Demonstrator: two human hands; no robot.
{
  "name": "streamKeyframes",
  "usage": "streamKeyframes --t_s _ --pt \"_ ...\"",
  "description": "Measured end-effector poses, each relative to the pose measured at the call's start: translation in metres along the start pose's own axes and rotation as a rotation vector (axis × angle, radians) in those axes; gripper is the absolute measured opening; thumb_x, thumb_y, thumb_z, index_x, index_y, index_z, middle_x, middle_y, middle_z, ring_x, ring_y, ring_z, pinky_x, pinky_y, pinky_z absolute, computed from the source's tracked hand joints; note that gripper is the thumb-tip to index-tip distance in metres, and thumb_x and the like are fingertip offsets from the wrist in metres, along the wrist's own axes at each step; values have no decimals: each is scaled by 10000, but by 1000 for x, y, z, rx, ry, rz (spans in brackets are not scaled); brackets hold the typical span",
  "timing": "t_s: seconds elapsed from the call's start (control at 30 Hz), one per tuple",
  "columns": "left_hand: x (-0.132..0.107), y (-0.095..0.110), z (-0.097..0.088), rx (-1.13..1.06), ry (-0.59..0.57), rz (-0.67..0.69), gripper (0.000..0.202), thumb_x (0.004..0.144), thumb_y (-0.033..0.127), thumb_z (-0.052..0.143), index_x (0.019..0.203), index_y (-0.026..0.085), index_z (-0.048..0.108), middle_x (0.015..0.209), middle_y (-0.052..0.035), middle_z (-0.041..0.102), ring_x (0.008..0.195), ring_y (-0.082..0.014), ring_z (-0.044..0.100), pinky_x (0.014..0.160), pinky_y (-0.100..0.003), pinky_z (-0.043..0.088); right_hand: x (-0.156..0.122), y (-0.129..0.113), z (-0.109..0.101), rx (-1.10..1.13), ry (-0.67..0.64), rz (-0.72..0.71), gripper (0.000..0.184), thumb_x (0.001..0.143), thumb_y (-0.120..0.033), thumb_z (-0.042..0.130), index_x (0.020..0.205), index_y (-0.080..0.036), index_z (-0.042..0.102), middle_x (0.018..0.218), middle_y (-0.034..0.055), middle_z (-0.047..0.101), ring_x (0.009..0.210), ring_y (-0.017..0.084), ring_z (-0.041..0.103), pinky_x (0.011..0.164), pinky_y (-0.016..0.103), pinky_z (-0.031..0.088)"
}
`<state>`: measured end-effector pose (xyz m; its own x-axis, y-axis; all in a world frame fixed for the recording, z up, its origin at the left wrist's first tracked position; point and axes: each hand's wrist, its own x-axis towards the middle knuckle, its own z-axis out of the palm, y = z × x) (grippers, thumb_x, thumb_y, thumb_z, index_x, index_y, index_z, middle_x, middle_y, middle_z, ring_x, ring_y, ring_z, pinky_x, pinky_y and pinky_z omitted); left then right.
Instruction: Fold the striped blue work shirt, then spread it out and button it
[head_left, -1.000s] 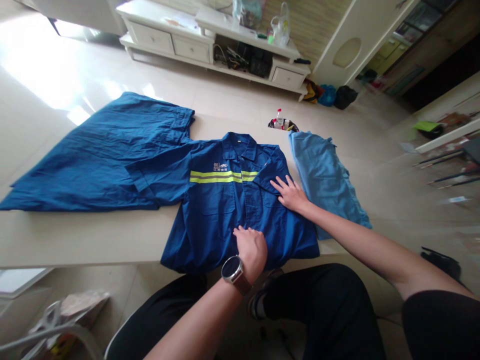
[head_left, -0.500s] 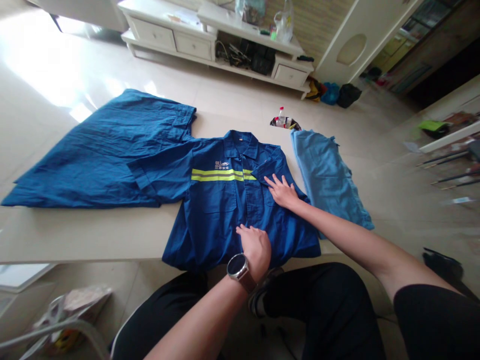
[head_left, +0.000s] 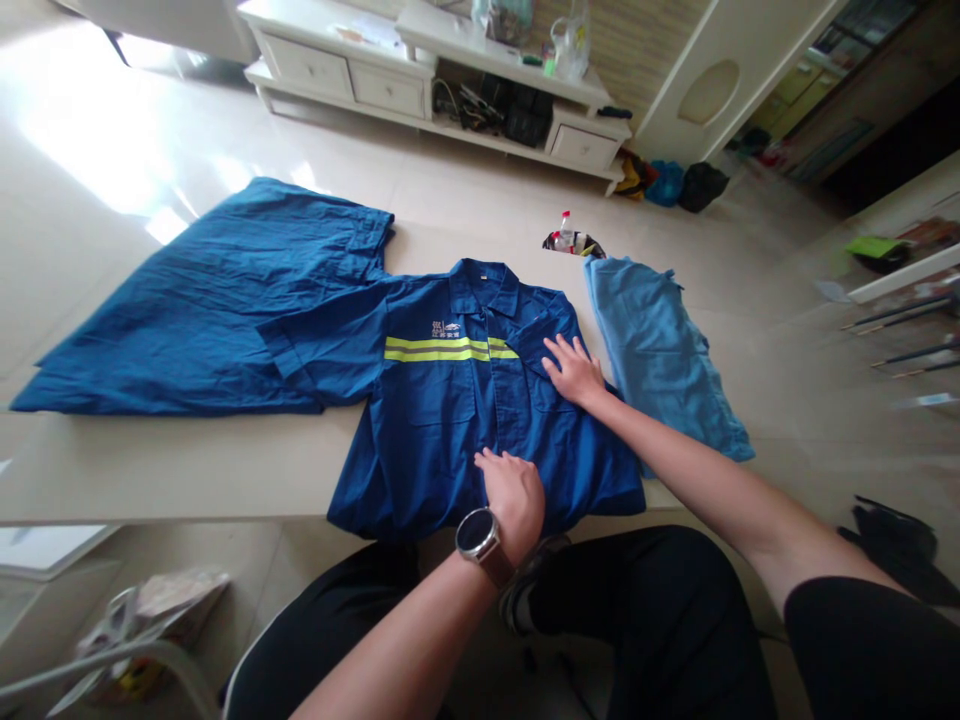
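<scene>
A dark blue work shirt (head_left: 442, 410) with a yellow reflective stripe lies flat, collar away from me, on a beige table (head_left: 172, 470). My left hand (head_left: 514, 495), with a watch on its wrist, presses on the shirt's lower front near the hem, fingers curled down on the cloth. My right hand (head_left: 574, 370) lies flat and open on the folded-in right side of the shirt, fingers spread.
A second dark blue garment (head_left: 202, 300) is spread out left of the shirt. A folded light blue garment (head_left: 660, 350) lies at the right. A small bottle (head_left: 566, 235) stands at the table's far edge. A white cabinet (head_left: 435, 80) stands beyond, bags below left.
My right hand has slid a little along the shirt's right chest, first toward the middle, then back right. My left hand stays near the hem, barely moved.
</scene>
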<state>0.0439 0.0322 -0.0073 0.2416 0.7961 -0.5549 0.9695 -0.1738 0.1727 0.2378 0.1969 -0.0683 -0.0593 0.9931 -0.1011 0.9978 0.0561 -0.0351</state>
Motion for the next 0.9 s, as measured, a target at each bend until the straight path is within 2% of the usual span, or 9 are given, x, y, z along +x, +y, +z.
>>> streamKeyframes --t_s 0.07,0.17,0.27,0.4,0.47,0.53,0.7,0.8,0.9 --pt "0 0 -1 12 3 -2 498 1013 116 402 1440 -66 584 1396 -353 576 1377 -461 540 1105 -610 449 10 17 3 -12 117 7 617 1079 -466 288 1655 -258 362 1717 39 276 1600 305 213 1262 579 268" --pt "-2 0 -3 73 -7 1 509 1015 103 372 1453 -64 571 1411 -341 570 1379 -457 538 1092 -609 468 18 40 18 -13 49 59 666 1069 -398 275 1665 -102 303 1727 102 224 1604 279 205 1283 457 255" --pt "-4 0 -6 108 -23 7 531 1013 92 347 1483 -52 546 1432 -328 558 1388 -454 529 1095 -600 473 17 51 37 -24 37 80 677 1072 -412 246 1667 -91 281 1731 102 215 1600 276 214 1291 465 216" --pt "-7 -1 -10 109 -49 6 545 1018 95 331 1509 -56 511 1449 -331 539 1399 -452 517 1116 -580 464 32 55 38 -46 175 41 573 1036 -403 333 1470 -100 554 1573 180 490 1539 304 336 1269 538 198" --pt "-8 -1 -11 117 -58 17 546 1017 100 338 1514 -55 504 1461 -330 528 1408 -457 504 1126 -582 454 52 53 30 -22 222 51 534 1014 -391 365 1386 -93 607 1524 202 530 1516 316 366 1254 520 239" --pt "-10 -1 -11 133 -53 27 547 1022 113 346 1521 -52 497 1468 -333 520 1414 -459 496 1137 -583 446 75 48 23 3 223 46 584 1010 -382 364 1478 -73 527 1614 195 427 1552 305 304 1262 492 248" --pt "-13 -1 -8 164 -44 16 554 1016 97 344 1536 -36 481 1485 -343 487 1419 -441 499 1147 -554 451 112 29 25 28 10 89 699 1039 -402 281 1652 -66 255 1722 187 207 1603 274 194 1282 514 235" --pt "-14 -2 -9 156 -71 3 575 1005 66 323 1559 -14 453 1512 -344 444 1432 -436 483 1147 -545 454 115 19 20 -8 -13 138 657 1035 -373 287 1617 -71 333 1693 205 278 1567 298 280 1260 535 269" --pt "-14 -3 -13 105 -72 22 578 1001 66 321 1559 -20 444 1513 -340 439 1448 -450 453 1162 -586 427 119 -3 -7 -64 56 139 564 970 -288 403 1465 -44 520 1538 250 484 1425 374 453 1184 577 351"
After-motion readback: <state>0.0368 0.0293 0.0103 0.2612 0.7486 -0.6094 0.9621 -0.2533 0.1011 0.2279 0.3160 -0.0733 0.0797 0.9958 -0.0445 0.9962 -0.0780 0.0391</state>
